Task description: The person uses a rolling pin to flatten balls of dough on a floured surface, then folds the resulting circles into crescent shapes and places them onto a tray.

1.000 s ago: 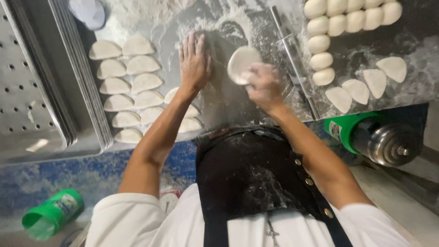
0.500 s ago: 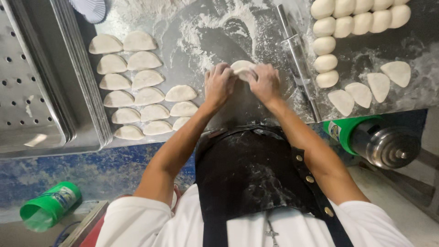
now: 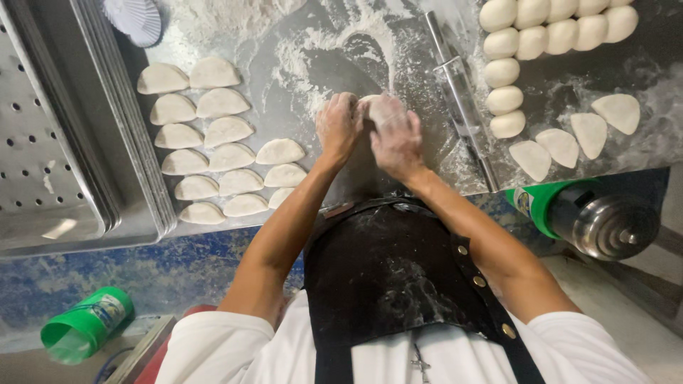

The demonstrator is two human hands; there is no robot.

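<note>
Together, left hand (image 3: 340, 126) and right hand (image 3: 395, 135), fingers pinched on dough piece (image 3: 368, 102), floured table (image 3: 299, 43)

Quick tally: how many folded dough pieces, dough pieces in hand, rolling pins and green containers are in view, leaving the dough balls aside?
Pale half-moon folded dough pieces: 19 (15 left of the hands, 4 right)
White dough piece pinched between left hand and right hand: 1
Clear rolling pin: 1
Green containers: 2
Total: 23
</note>
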